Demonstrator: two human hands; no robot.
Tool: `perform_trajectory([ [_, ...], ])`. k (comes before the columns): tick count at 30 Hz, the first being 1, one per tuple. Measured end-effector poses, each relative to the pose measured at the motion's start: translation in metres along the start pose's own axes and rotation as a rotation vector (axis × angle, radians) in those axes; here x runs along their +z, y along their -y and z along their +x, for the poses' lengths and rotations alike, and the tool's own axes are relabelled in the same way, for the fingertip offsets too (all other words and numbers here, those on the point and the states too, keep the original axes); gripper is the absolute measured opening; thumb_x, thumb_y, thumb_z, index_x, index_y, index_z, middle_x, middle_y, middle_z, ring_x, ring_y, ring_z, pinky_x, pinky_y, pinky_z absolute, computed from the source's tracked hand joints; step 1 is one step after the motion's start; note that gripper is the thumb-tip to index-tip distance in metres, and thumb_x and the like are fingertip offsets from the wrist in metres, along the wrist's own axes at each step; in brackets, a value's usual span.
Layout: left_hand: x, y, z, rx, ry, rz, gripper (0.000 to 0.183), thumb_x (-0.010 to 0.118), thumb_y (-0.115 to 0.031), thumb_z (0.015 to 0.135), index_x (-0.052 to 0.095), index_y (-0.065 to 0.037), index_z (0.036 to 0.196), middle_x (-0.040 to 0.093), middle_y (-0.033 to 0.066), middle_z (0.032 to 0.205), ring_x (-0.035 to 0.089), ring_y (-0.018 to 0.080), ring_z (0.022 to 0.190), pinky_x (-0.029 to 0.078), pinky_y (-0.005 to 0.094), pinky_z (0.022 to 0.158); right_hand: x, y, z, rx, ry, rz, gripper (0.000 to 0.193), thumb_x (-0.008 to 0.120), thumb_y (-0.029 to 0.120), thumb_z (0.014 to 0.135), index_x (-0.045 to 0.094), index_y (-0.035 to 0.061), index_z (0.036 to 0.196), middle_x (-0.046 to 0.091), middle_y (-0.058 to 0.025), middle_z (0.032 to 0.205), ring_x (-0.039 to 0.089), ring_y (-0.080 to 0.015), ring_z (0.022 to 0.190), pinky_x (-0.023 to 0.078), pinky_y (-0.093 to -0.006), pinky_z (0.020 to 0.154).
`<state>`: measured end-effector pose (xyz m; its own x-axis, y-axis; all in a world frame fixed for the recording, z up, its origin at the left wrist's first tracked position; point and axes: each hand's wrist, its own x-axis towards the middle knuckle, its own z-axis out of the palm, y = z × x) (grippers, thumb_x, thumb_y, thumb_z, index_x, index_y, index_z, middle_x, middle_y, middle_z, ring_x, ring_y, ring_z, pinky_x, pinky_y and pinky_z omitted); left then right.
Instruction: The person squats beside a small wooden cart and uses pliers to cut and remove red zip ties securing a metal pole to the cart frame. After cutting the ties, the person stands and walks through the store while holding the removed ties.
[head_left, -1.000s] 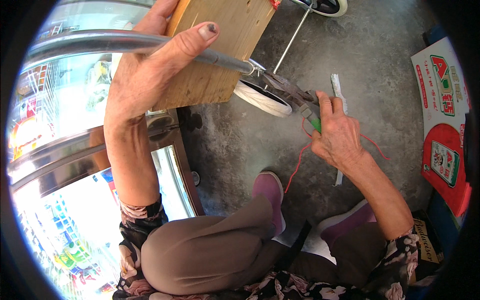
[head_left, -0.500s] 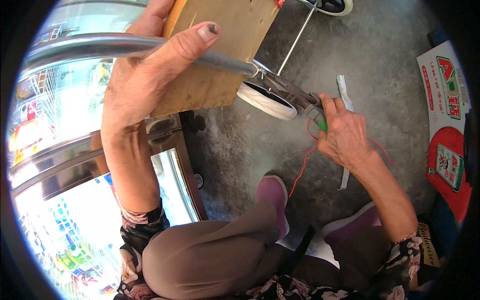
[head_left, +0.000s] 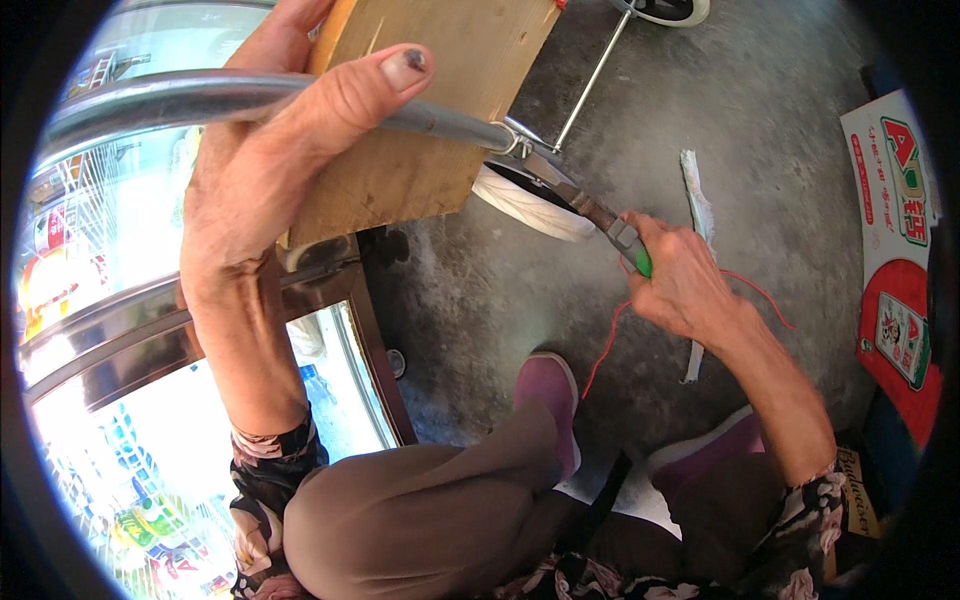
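My left hand (head_left: 255, 165) is wrapped round a wooden board (head_left: 405, 185) and presses a bent metal tube (head_left: 180, 97) against it with the thumb. In my right hand (head_left: 690, 280) is a pair of pliers (head_left: 610, 222) with green on the handle. The pliers' jaws reach the wire loop (head_left: 516, 143) at the tube's end. Whether they grip the wire is too small to tell. Just below this joint is a white-tyred wheel (head_left: 530, 208), partly hidden by the board. A thin metal rod (head_left: 597, 75) runs from there to a second wheel (head_left: 668, 10) at the top.
A glass-fronted fridge (head_left: 345, 375) with goods inside stands at my left. On the concrete floor lie a red string (head_left: 606, 345) and a whitish strip (head_left: 697, 195). A red and white carton (head_left: 893, 215) is at the right. My purple shoes (head_left: 548, 395) are below.
My right hand and the pliers have shifted slightly up and left, and the jaws look closer together. The left forearm has moved a little left, the board slightly with it.
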<state>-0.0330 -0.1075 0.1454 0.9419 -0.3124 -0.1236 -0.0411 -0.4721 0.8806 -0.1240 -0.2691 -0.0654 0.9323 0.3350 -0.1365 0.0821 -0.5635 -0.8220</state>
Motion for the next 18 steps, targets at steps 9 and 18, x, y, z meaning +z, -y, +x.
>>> perform_trajectory([
  [9, 0.0, -0.011, 0.002, -0.079, 0.023, -0.082, 0.088, 0.074, -0.027, 0.067, 0.03, 0.007, 0.136, 0.044, 0.0225, 0.13, 0.042, 0.0292, 0.121, 0.03, 0.0362, 0.101, -0.01, 0.019, 0.002, 0.243, 0.277, 0.32, 0.028, 0.051, 0.001, 0.065, 0.057, -0.0059, 0.092, 0.05, -0.0178, 0.058, 0.05, -0.0247, 0.057, 0.041, -0.0349, 0.057],
  [18, -0.013, 0.023, 0.005, 0.109, -0.081, 0.155, 0.082, 0.072, -0.035, 0.068, 0.039, 0.003, 0.133, 0.049, 0.0242, 0.124, 0.047, 0.0327, 0.117, 0.034, 0.0396, 0.101, -0.014, 0.012, 0.006, 0.331, 0.457, 0.598, 0.037, 0.052, 0.004, 0.061, 0.06, -0.0053, 0.095, 0.058, -0.0109, 0.07, 0.055, -0.0161, 0.065, 0.041, -0.0307, 0.056],
])
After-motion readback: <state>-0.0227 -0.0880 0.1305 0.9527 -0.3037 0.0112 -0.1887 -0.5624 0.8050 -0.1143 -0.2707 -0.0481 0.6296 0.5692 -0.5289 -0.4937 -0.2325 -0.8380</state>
